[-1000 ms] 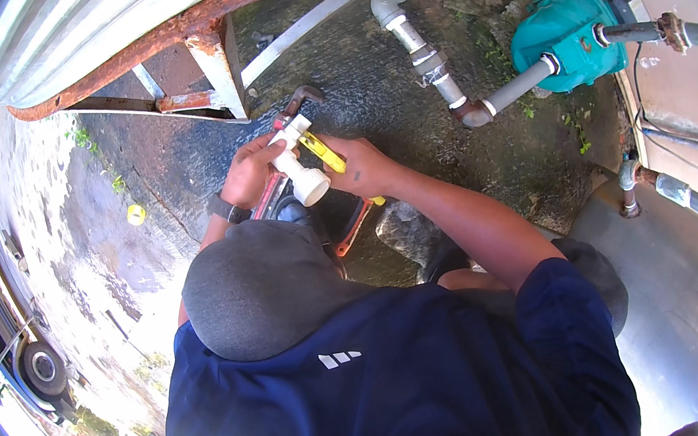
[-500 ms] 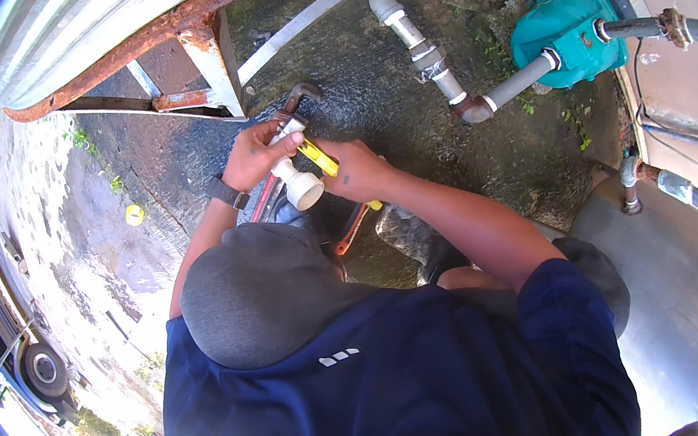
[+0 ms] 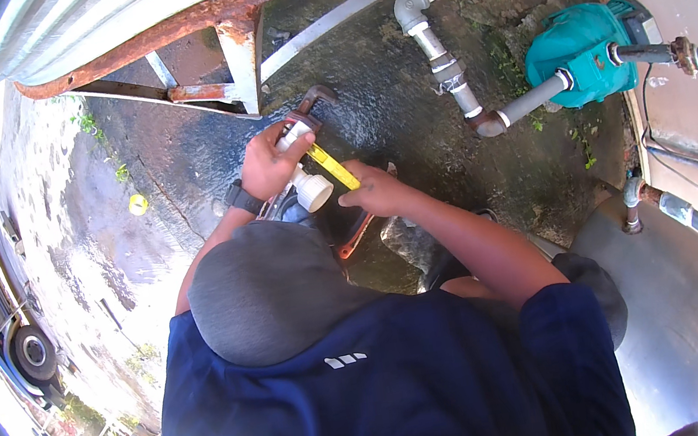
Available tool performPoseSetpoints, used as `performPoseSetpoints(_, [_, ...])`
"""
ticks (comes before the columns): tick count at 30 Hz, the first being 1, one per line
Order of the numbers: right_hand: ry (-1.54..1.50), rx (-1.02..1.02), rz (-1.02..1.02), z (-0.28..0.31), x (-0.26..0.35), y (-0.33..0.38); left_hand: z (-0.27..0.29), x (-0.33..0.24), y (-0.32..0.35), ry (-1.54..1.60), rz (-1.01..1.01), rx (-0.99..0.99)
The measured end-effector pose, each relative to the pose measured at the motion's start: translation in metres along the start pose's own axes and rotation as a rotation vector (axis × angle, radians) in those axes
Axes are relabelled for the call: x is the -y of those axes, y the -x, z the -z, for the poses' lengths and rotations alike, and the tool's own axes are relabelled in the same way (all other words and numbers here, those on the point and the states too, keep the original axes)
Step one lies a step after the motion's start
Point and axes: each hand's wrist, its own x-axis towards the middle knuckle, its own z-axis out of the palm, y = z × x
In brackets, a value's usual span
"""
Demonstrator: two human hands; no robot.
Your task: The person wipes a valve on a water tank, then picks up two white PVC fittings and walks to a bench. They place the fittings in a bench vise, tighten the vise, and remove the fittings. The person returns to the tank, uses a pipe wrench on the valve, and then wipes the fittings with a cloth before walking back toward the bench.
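Nearest to us, below the grey cap (image 3: 266, 291), our right hand (image 3: 374, 193) has its grip pinched on the yellow tape (image 3: 333, 167), which stretches up to the white pipe fitting (image 3: 310, 189). Our left hand (image 3: 267, 165), a dark watch (image 3: 241, 199) at its wrist, has its grip closed around that fitting, held above the wet concrete ground (image 3: 183, 160). Farther off stand the grey pipe run (image 3: 449, 72), the teal pump (image 3: 583, 55) and the rusty frame (image 3: 250, 2).
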Motion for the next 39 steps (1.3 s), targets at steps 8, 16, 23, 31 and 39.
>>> performPoseSetpoints(8, [0.277,-0.06,0.044,0.015,0.011,0.007,0.003,-0.009,-0.003,0.12,-0.038,0.045])
performPoseSetpoints(16, [0.127,-0.157,0.034,0.028,0.02,0.004,-0.007,0.007,-0.008,0.834,0.211,0.101])
performPoseSetpoints(23, [0.298,-0.22,0.006,0.027,0.025,0.008,-0.03,0.023,-0.011,0.97,0.465,0.021])
performPoseSetpoints(31, [0.428,-0.352,0.061,0.029,0.019,0.004,-0.041,0.018,-0.032,0.947,0.608,-0.046])
performPoseSetpoints(39, [0.594,-0.424,0.228,0.048,0.007,0.005,-0.048,0.005,-0.031,0.932,0.683,0.016])
